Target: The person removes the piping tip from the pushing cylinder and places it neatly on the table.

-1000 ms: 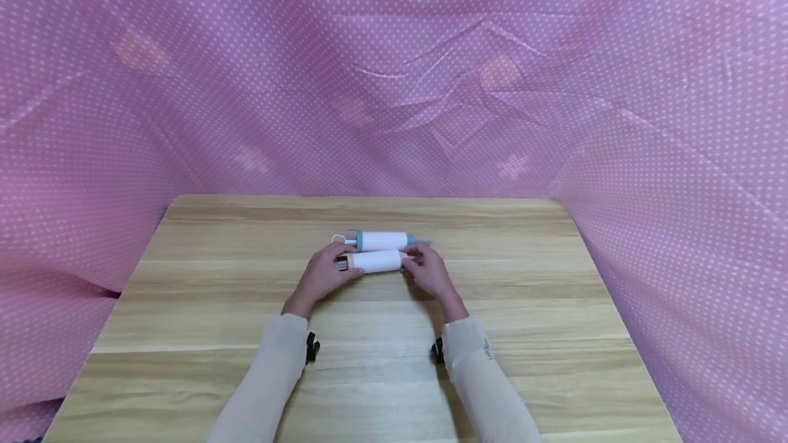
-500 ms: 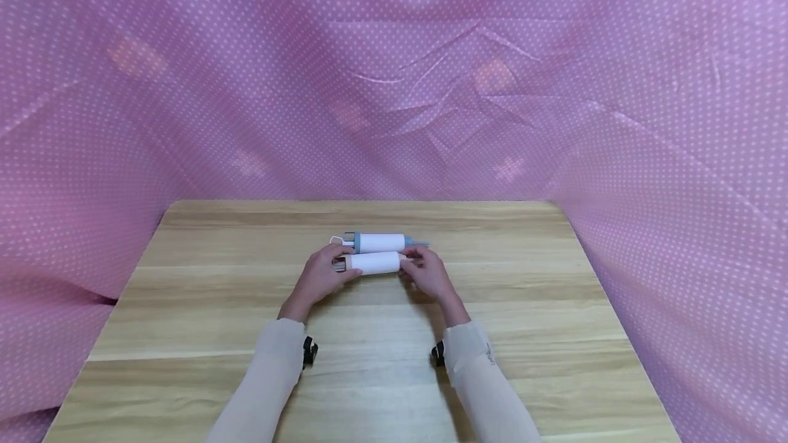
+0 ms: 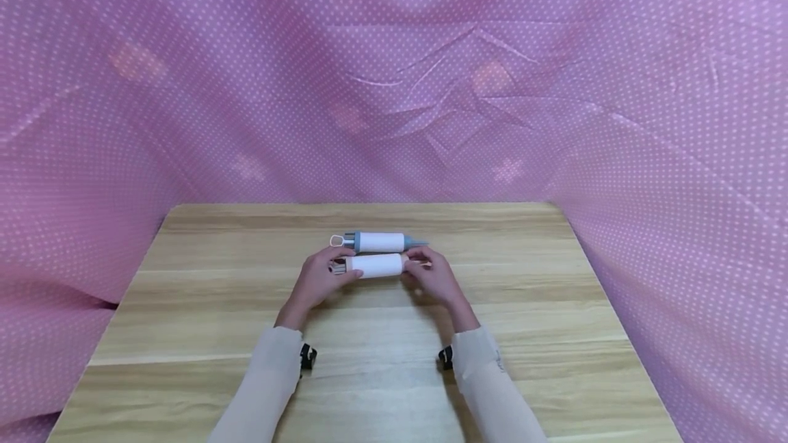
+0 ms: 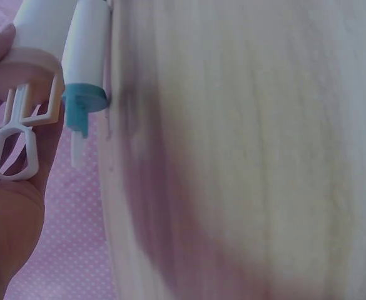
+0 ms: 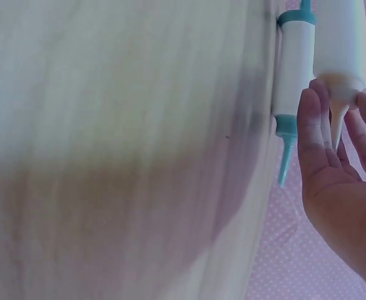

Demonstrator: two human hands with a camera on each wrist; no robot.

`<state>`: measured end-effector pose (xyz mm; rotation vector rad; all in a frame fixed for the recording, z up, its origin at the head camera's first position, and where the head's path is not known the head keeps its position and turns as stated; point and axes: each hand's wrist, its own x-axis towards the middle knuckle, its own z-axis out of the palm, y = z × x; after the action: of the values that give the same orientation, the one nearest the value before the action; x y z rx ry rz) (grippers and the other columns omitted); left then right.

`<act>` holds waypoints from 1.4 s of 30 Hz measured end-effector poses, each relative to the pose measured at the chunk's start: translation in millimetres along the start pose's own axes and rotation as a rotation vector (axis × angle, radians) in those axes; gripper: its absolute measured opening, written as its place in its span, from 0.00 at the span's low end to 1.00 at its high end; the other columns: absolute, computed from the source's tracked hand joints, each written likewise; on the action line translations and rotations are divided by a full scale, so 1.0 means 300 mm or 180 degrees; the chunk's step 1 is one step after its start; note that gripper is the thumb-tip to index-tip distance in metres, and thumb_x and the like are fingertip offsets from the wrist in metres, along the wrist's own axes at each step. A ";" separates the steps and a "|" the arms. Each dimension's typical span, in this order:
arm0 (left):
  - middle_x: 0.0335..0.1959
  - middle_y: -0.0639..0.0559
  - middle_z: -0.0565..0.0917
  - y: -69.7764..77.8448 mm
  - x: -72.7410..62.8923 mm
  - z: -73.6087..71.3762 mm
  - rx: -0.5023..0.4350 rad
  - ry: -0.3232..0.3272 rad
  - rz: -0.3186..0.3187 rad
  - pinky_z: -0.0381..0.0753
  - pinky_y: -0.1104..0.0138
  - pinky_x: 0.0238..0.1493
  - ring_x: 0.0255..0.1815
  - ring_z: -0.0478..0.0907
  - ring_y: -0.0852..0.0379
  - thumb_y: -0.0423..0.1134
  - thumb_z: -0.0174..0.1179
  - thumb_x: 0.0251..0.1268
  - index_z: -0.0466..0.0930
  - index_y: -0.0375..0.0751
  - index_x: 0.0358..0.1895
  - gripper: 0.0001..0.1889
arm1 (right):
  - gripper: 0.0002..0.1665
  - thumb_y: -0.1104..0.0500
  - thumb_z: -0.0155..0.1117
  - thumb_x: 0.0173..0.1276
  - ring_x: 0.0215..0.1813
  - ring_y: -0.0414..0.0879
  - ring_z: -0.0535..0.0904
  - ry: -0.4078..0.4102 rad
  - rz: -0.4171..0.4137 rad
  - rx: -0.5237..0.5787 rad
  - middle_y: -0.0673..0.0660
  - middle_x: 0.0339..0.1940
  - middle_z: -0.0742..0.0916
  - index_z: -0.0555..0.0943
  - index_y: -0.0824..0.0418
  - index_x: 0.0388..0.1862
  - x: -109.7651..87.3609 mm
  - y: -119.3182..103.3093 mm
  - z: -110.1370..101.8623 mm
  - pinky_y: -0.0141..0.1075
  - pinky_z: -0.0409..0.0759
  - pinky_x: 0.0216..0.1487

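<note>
My left hand and right hand hold a hand pump with a white barrel and beige ends, one hand at each end. In the left wrist view, its white loop handle and beige side grips lie within the left hand, thumb against the barrel end. The right wrist view has the right thumb and fingers pinching the beige end, around its tapered nozzle. A matching pump with teal ends lies just behind, parallel and untouched. Whether the held pump rests on the table cannot be told.
A wood-grain table spreads beneath both hands. Pink dotted cloth hangs behind it and along both sides. Each sleeve carries a small black camera at the wrist.
The beige-ended pump has shifted slightly toward me, and a little more of the teal-ended pump's handle shows. Both hands keep their grip, and the head view has tilted slightly.
</note>
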<state>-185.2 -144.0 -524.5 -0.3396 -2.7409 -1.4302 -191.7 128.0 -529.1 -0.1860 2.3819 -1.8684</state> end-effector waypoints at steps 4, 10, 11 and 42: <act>0.50 0.49 0.85 0.019 0.000 -0.004 -0.0076 0.0057 0.0110 0.81 0.56 0.43 0.43 0.79 0.51 0.53 0.76 0.55 0.85 0.43 0.56 0.28 | 0.16 0.63 0.65 0.73 0.49 0.58 0.84 -0.0109 -0.0009 0.0271 0.66 0.51 0.83 0.80 0.71 0.55 -0.006 -0.005 -0.021 0.51 0.85 0.53; 0.49 0.51 0.84 0.052 -0.011 -0.016 -0.0431 0.0097 0.0082 0.82 0.56 0.45 0.45 0.79 0.51 0.51 0.77 0.55 0.85 0.42 0.55 0.26 | 0.17 0.66 0.65 0.73 0.48 0.63 0.85 -0.0259 0.0051 0.0688 0.64 0.49 0.83 0.79 0.74 0.57 -0.015 -0.009 -0.054 0.56 0.83 0.54; 0.48 0.51 0.85 0.056 -0.013 -0.017 -0.0488 0.0105 0.0063 0.82 0.56 0.45 0.45 0.79 0.51 0.51 0.77 0.55 0.85 0.42 0.54 0.26 | 0.17 0.67 0.64 0.73 0.47 0.63 0.84 -0.0267 0.0050 0.0721 0.64 0.49 0.84 0.79 0.74 0.57 -0.016 -0.010 -0.058 0.56 0.83 0.54; 0.52 0.37 0.83 0.286 -0.075 -0.124 -0.1162 0.0146 0.0210 0.82 0.68 0.33 0.42 0.80 0.40 0.32 0.73 0.59 0.84 0.32 0.51 0.17 | 0.19 0.57 0.54 0.81 0.41 0.60 0.84 -0.0742 -0.0221 0.0239 0.71 0.48 0.83 0.77 0.70 0.60 -0.078 -0.161 -0.129 0.54 0.85 0.49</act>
<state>-148.1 -130.8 -436.9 -0.3961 -2.3988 -1.8908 -173.3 157.7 -472.8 -0.4583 2.1734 -1.8471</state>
